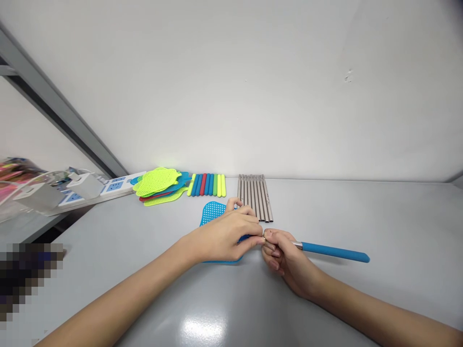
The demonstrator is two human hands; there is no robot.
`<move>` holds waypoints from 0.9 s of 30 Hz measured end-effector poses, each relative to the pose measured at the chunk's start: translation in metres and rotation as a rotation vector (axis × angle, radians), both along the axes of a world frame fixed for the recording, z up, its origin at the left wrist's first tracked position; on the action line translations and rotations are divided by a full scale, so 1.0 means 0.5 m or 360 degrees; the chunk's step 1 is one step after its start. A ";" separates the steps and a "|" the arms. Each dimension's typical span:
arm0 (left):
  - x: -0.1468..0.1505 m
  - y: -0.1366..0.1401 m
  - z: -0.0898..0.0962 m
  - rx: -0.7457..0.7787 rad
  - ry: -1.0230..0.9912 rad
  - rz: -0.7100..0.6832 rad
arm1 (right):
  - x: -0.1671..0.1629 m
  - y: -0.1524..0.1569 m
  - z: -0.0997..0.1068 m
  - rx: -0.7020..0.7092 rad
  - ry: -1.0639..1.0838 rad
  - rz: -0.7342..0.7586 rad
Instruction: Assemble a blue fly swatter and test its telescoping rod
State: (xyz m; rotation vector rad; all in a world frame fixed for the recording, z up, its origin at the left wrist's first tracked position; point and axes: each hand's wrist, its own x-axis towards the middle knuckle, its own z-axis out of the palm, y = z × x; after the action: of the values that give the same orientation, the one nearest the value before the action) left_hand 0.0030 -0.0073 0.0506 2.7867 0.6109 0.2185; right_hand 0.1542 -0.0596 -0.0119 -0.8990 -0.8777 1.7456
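Note:
My left hand [233,233] is closed on a blue perforated fly swatter head [212,212], gripping it near its neck; the palm covers much of the mesh. Close beside it, my right hand [284,255] wraps round a metal rod with a blue handle [334,251] that sticks out to the right. Fingertips of both hands meet where the swatter neck and the rod's end come together. The joint itself is hidden by the fingers.
Behind my hands lies a row of metal tubes [255,197]. Left of them are several coloured handles [207,185] and a pile of swatter heads [159,183]. A power strip [115,187] with white plugs runs along the left edge; a wall [253,96] stands behind.

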 end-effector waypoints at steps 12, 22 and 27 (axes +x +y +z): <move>-0.001 0.002 0.002 -0.0059 -0.0028 -0.0017 | 0.001 -0.004 0.001 -0.0054 0.0009 0.0006; -0.003 0.004 0.001 -0.0028 -0.0017 -0.0039 | -0.001 -0.003 0.004 -0.0050 -0.0024 -0.0001; -0.005 0.003 0.002 -0.0051 -0.0009 -0.0043 | 0.000 -0.003 0.003 -0.0031 -0.0045 0.0018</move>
State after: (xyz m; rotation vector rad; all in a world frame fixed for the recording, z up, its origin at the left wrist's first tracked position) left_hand 0.0003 -0.0057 0.0514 2.7609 0.5702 0.2089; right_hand 0.1544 -0.0611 -0.0106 -0.9352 -0.8867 1.7577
